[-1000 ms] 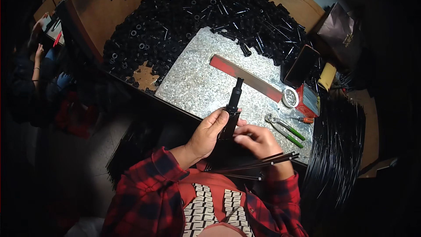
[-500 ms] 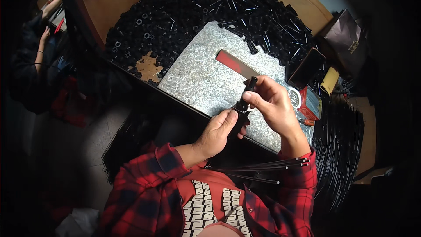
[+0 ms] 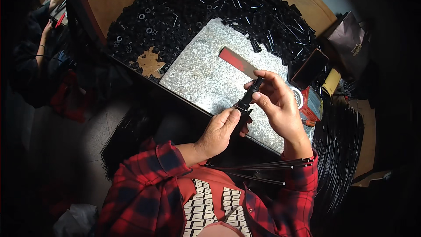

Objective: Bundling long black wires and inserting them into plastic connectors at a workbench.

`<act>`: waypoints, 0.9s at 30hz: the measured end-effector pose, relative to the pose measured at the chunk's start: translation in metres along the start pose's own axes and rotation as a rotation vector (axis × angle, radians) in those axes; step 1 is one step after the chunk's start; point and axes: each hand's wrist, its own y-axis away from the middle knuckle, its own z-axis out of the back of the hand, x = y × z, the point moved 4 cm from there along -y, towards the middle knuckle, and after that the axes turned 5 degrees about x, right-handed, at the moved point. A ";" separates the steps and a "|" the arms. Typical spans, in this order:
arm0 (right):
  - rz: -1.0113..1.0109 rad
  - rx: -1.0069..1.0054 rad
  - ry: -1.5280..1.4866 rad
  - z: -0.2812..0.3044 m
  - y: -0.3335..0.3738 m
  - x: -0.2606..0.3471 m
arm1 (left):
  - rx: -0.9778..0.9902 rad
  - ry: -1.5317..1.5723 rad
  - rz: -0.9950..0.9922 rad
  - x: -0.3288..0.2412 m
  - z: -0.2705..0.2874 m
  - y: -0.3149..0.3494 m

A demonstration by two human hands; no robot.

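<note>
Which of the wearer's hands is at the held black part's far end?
The right hand, its fingers at the tip of the black part; the left hand grips it lower, nearer the body.

The person wears a red-and-dark plaid overshirt of soft-looking fabric (image 3: 140, 193), its large checks crossing in bright red, deep red and near-black navy. It hangs open at the front. The loose, creased left plaid sleeve (image 3: 162, 160) ends in a wide cuff that leaves the wrist bare; the right plaid sleeve (image 3: 301, 180) also stops short of the wrist. Underneath is a plain-necked orange-red T-shirt (image 3: 186, 193), printed with two cream-and-black columns of interlocking angular blocks (image 3: 202, 199).
</note>
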 end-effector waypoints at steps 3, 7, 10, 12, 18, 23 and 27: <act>0.039 -0.034 0.116 -0.004 0.003 0.009 | -0.004 -0.004 -0.002 0.000 0.000 0.001; 0.069 0.030 0.194 -0.004 0.000 0.013 | -0.015 -0.034 -0.013 -0.002 0.000 0.002; 0.075 0.071 0.199 -0.003 0.000 0.013 | -0.027 -0.038 0.000 -0.002 -0.001 0.001; 0.069 0.073 0.216 -0.002 -0.001 0.013 | -0.035 -0.045 0.000 -0.001 -0.001 0.001; 0.102 0.105 0.268 -0.004 -0.002 0.013 | -0.041 -0.065 -0.004 -0.002 0.000 0.001; 0.034 0.092 0.221 -0.004 -0.002 0.012 | -0.030 -0.054 -0.014 0.000 0.001 -0.001; -0.013 0.042 0.013 0.001 -0.006 -0.008 | -0.043 -0.013 0.023 0.003 0.006 -0.002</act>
